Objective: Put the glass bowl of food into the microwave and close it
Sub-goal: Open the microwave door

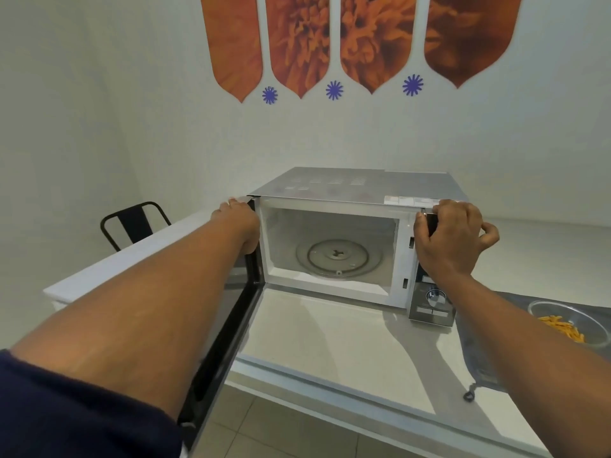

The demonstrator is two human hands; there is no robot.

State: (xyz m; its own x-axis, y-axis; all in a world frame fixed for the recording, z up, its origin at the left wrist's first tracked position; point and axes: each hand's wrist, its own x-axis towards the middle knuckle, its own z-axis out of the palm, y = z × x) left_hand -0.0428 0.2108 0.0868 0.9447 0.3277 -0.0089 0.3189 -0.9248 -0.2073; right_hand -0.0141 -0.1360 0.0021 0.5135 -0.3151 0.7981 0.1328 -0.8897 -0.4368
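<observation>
Bright, even indoor light, soft and slightly cool, coming from above and behind. The white stone worktop [330,338] carries long grey arm shadows slanting toward the lower right. The silver metal microwave with open cavity [334,252] is well lit inside, with mild sheen on its top panel. Strong wide-angle distortion: worktop edges bow, and the near forearms balloon at the frame corners. Overall slightly soft, with compression smear on the orange petal-shaped wall decals [360,41]. No blown highlights.

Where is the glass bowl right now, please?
In the head view, the bowl sits at the far right on a grey cloth, right of the open microwave.
</observation>
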